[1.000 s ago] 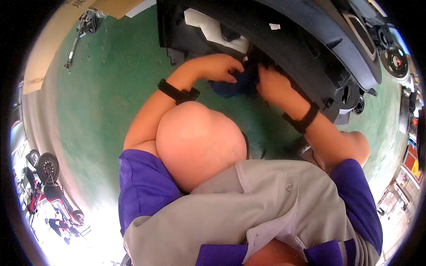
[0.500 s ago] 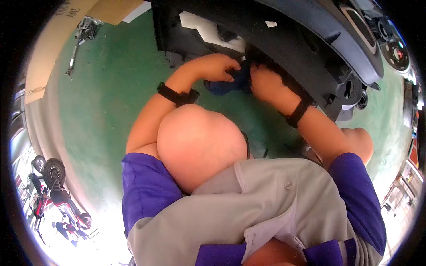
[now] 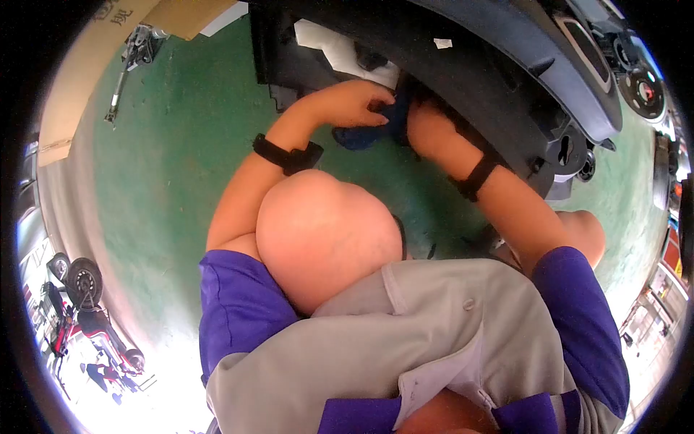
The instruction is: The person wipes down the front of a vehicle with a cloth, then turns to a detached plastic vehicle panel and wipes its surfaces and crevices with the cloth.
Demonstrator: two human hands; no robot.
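A crumpled dark blue cloth (image 3: 361,137) lies between my two hands, low beside a large black moulded panel (image 3: 499,94). My left hand (image 3: 358,103) pinches the cloth from the left, thumb and fingers curled on it. On the other side, my right hand (image 3: 432,132) is closed against the cloth, close under the panel's edge; its fingertips are mostly hidden in shadow. Just above my left hand sits a piece of white foam (image 3: 332,47) inside a dark tray-like part (image 3: 272,54). Black straps go round both my wrists.
My bare knee (image 3: 329,231) rises between my arms over the green floor (image 3: 166,145). Cardboard (image 3: 79,79) and a metal rod-like part (image 3: 123,79) lie at the upper left. A red and black wheeled machine (image 3: 94,318) stands at lower left; a round wheel (image 3: 642,94) is at far right.
Both hands stay at the cloth, with my left hand shifted very slightly up and right. The cloth's folds between the hands have changed a little.
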